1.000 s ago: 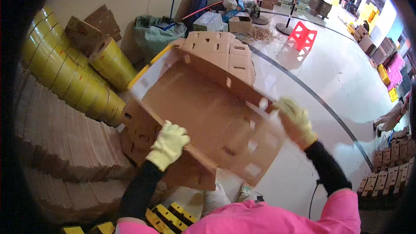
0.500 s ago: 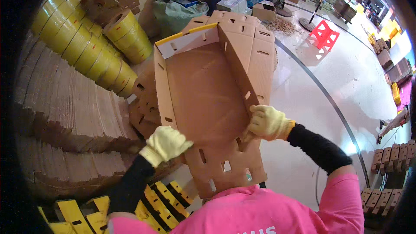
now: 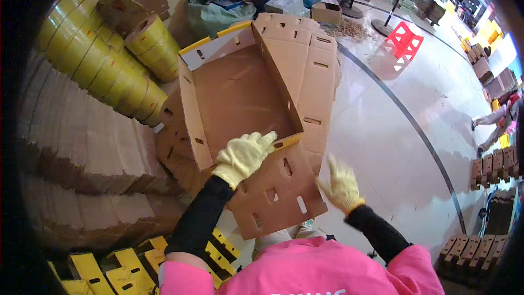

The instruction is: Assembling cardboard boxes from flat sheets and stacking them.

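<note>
A brown cardboard tray box (image 3: pixel 240 93) lies in front of me, with raised side walls and a white far wall topped by a yellow edge. Its near panel (image 3: pixel 278 191), cut with several slots, stretches flat toward me. My left hand (image 3: pixel 245 155), in a cream knitted glove, reaches over the near end of the box. Its fingers are stretched out, the tips touching a folded-in flap with a yellow edge (image 3: pixel 287 141) at the near right corner. My gloved right hand (image 3: pixel 341 186) is beside the near panel's right edge, fingers apart and holding nothing, slightly blurred.
Flat cardboard sheets (image 3: pixel 314 71) lie beneath the box. Tall cardboard stacks (image 3: pixel 98 136) and yellow tape rolls (image 3: pixel 109 71) stand left. Yellow-edged pieces (image 3: pixel 90 270) sit at lower left. A green sack (image 3: pixel 218 13) is behind, a red stool (image 3: pixel 404 41) farther right.
My right hand has come off the box's right wall and moved nearer me. My left hand has moved right and forward onto the near end. The near right corner flap is now folded in.
</note>
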